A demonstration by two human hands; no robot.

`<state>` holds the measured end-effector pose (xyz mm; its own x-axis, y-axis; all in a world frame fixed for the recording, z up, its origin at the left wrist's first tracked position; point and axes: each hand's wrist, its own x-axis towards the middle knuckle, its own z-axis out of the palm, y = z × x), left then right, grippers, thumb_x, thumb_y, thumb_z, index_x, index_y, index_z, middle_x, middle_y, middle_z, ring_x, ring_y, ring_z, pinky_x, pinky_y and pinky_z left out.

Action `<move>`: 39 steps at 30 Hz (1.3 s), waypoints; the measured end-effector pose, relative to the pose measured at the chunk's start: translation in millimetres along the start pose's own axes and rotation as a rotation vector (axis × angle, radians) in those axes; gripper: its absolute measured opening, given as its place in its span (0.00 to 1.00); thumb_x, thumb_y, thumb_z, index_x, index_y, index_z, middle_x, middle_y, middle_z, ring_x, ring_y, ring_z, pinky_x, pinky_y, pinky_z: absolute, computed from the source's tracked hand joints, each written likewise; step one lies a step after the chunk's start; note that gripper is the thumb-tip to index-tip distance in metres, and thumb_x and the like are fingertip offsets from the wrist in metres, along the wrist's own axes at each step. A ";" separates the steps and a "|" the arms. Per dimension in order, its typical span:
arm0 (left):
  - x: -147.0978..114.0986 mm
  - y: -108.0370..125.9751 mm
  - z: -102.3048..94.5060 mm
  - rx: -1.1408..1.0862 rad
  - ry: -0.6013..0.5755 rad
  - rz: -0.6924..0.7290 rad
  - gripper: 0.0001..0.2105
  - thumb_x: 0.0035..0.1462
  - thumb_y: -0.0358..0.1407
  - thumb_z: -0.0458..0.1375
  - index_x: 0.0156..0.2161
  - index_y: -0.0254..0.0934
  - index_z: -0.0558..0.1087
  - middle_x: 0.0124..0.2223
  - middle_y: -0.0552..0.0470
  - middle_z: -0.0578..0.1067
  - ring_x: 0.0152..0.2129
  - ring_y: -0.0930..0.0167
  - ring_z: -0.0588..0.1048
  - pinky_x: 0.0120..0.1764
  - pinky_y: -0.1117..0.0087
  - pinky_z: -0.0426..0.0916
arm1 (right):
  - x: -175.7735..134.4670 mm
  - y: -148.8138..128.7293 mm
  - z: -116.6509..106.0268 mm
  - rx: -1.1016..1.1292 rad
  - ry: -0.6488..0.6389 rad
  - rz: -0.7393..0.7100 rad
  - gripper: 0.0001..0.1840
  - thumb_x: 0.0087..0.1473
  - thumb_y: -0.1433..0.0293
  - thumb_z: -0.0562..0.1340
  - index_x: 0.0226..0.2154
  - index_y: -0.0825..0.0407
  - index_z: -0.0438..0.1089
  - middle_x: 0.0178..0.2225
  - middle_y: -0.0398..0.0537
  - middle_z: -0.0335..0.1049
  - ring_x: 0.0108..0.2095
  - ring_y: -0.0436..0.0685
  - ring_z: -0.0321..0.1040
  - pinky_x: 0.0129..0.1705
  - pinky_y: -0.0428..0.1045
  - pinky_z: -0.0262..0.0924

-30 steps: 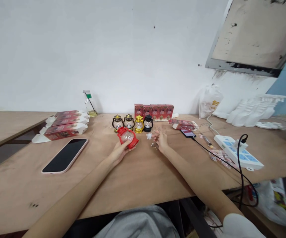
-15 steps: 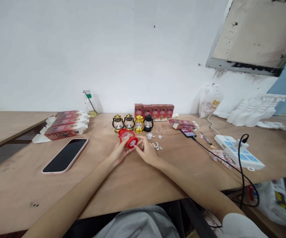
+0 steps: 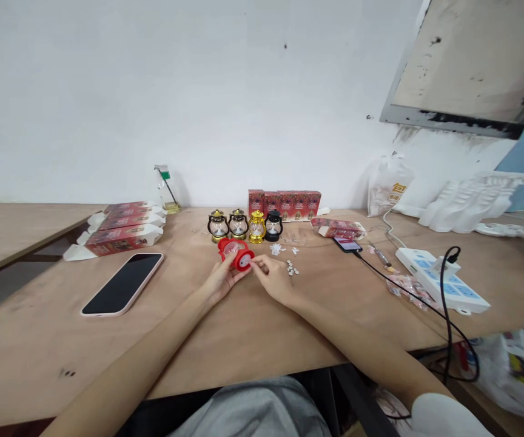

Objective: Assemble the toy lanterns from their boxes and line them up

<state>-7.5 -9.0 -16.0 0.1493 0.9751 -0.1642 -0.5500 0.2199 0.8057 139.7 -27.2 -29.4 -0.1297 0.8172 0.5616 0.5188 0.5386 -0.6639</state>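
A small red lantern [image 3: 231,247] lies tilted in my left hand [image 3: 220,280], whose fingers are wrapped round it. Its round base, with a white disc [image 3: 244,260] in it, faces me and to the right. My right hand [image 3: 271,276] is closed in a pinch at the right edge of that base; whatever is between the fingertips is too small to make out. Several button cells [image 3: 292,268] lie just right of my right hand. Beyond the hands stand two bronze lanterns [image 3: 218,227], a gold lantern [image 3: 257,228] and a black lantern [image 3: 273,227].
Small white pieces [image 3: 276,249] lie behind the button cells. Red boxes [image 3: 284,205] stand by the wall, and open red boxes [image 3: 123,238] lie left. A large phone [image 3: 123,284] is at left; a smaller phone [image 3: 347,244], black cable and power strip [image 3: 444,280] are at right.
My right hand has drawn slightly right and its fingers have come together at the base's edge. More of the white disc shows. My left hand keeps its hold on the lantern.
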 end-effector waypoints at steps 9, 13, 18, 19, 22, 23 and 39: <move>2.5 -0.1 -2.3 -0.039 0.025 0.025 0.08 0.50 0.35 0.61 0.36 0.34 0.71 0.35 0.49 0.77 0.32 0.72 0.76 0.40 0.69 0.73 | 5.9 -3.4 9.7 0.661 -0.088 0.417 0.17 0.45 0.57 0.61 0.31 0.54 0.72 0.17 0.41 0.69 0.12 0.45 0.54 0.16 0.43 0.52; 2.9 0.1 -3.8 -0.034 0.022 0.052 0.07 0.50 0.31 0.60 0.37 0.34 0.71 0.35 0.49 0.77 0.32 0.72 0.76 0.41 0.69 0.72 | 6.0 -3.4 12.2 0.827 -0.046 0.538 0.17 0.41 0.59 0.64 0.30 0.55 0.72 0.17 0.42 0.70 0.12 0.44 0.53 0.15 0.42 0.49; 3.1 -0.7 -6.0 0.024 -0.008 0.068 0.09 0.46 0.28 0.62 0.36 0.35 0.73 0.36 0.50 0.78 0.33 0.72 0.76 0.43 0.69 0.70 | 7.0 -2.8 11.2 0.960 -0.041 0.619 0.16 0.38 0.61 0.65 0.30 0.55 0.72 0.18 0.42 0.70 0.13 0.43 0.53 0.16 0.42 0.47; 3.2 -0.8 -6.3 0.028 -0.014 0.068 0.09 0.46 0.27 0.62 0.36 0.35 0.73 0.36 0.51 0.78 0.33 0.73 0.75 0.43 0.70 0.69 | 7.3 -2.7 10.9 0.975 -0.041 0.625 0.17 0.38 0.61 0.65 0.30 0.55 0.72 0.18 0.42 0.70 0.14 0.43 0.53 0.16 0.42 0.47; 3.1 -0.8 -6.1 0.010 -0.010 0.067 0.09 0.46 0.24 0.60 0.36 0.34 0.73 0.37 0.50 0.78 0.34 0.74 0.75 0.42 0.73 0.69 | 8.1 -3.3 10.4 0.999 -0.043 0.632 0.18 0.36 0.62 0.66 0.30 0.56 0.71 0.17 0.41 0.69 0.13 0.43 0.53 0.16 0.41 0.47; 2.9 -0.7 -5.9 0.002 -0.009 0.067 0.09 0.46 0.23 0.60 0.35 0.34 0.73 0.38 0.50 0.78 0.34 0.74 0.75 0.41 0.74 0.69 | 8.3 -3.9 10.3 1.002 -0.043 0.634 0.18 0.35 0.62 0.67 0.30 0.56 0.70 0.17 0.41 0.69 0.13 0.43 0.54 0.16 0.41 0.47; 0.2 -3.1 -4.4 -0.001 -0.125 0.031 0.08 0.50 0.25 0.59 0.37 0.29 0.73 0.38 0.46 0.77 0.34 0.72 0.75 0.40 0.73 0.70 | 7.7 -0.6 12.2 0.973 0.001 0.568 0.25 0.33 0.59 0.70 0.32 0.54 0.64 0.16 0.38 0.68 0.12 0.43 0.54 0.15 0.41 0.48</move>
<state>-9.3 -9.3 -21.0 0.2339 0.9699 -0.0671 -0.5567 0.1902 0.8087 128.0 -18.7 -30.7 -0.0839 0.9949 0.0553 -0.3773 0.0196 -0.9259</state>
